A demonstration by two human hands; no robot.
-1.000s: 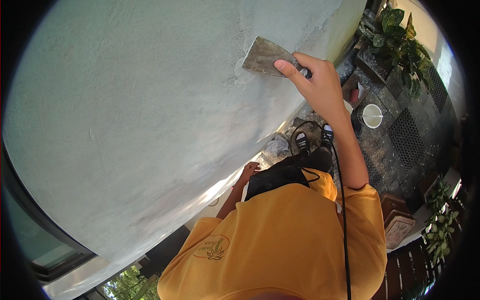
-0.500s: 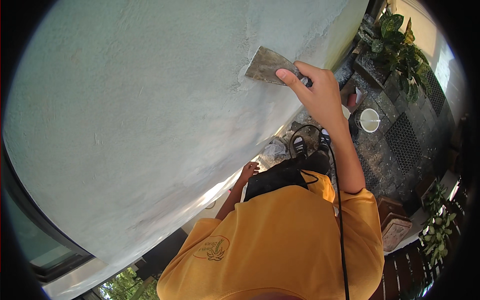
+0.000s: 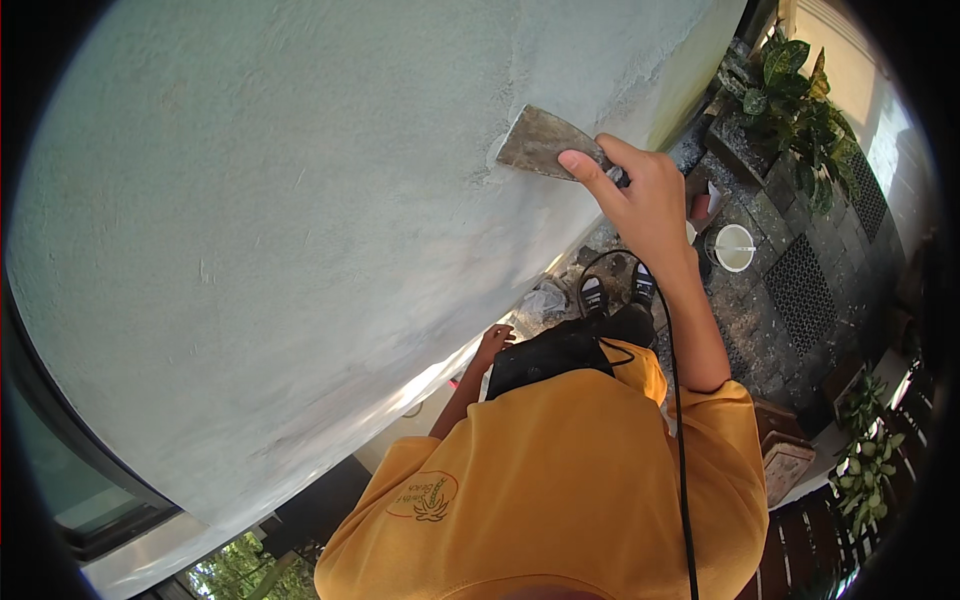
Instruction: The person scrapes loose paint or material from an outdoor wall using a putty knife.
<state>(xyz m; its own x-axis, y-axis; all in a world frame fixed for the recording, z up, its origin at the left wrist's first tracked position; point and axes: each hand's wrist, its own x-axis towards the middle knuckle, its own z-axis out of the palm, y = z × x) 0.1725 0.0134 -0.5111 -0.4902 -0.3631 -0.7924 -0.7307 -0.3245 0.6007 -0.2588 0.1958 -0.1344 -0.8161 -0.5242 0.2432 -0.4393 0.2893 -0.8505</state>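
While my right hand (image 3: 640, 200), closed around the putty knife (image 3: 545, 143), has drawn its blade a little lower across the pale plastered wall (image 3: 300, 220), smoothing that patch further, my empty left hand (image 3: 493, 345) hangs loosely open near the ground.

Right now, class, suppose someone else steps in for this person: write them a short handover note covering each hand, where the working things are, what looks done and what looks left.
Right hand: raised, fingers gripping the flat grey metal putty knife, blade pressed on the pale plastered wall.
Left hand: empty, hanging low near the foot of the wall.
Things: a small round white bucket stands on the dark stone paving below the right arm.
Done: most of the wall looks evenly coated.
Left: a small rough patch at the blade edge still looks unsmoothed.
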